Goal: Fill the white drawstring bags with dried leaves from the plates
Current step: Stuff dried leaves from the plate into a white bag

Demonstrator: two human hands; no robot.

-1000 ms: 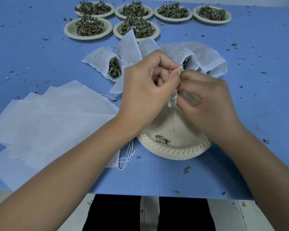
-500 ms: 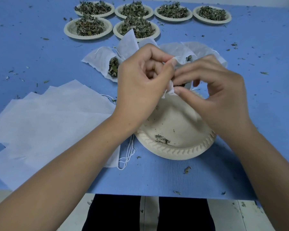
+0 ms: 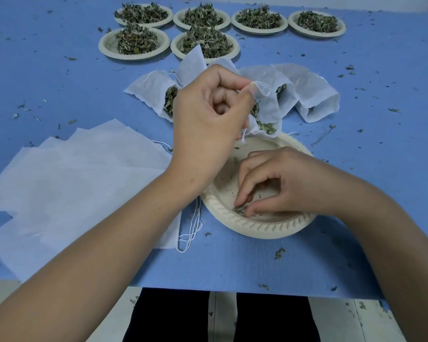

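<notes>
My left hand (image 3: 205, 119) pinches the rim of a white drawstring bag (image 3: 267, 107), holding its mouth up above the far edge of a nearly bare cream plate (image 3: 262, 229); green leaves show at the bag's lower edge. My right hand (image 3: 277, 186) reaches down into that plate, its fingertips pinching a few dried leaf scraps (image 3: 241, 209) near the front rim. Filled bags (image 3: 153, 92) lie in a cluster behind my hands, leaves showing at their mouths.
Several plates heaped with dried leaves (image 3: 134, 41) stand in two rows at the back of the blue table (image 3: 381, 169). A stack of flat unfilled white bags (image 3: 67, 183) lies at the left, loose strings (image 3: 190, 228) trailing. Leaf crumbs are scattered around.
My right hand has let go of the bag's mouth and dropped into the near plate onto the leaf scraps. My left hand stays up, still holding the bag.
</notes>
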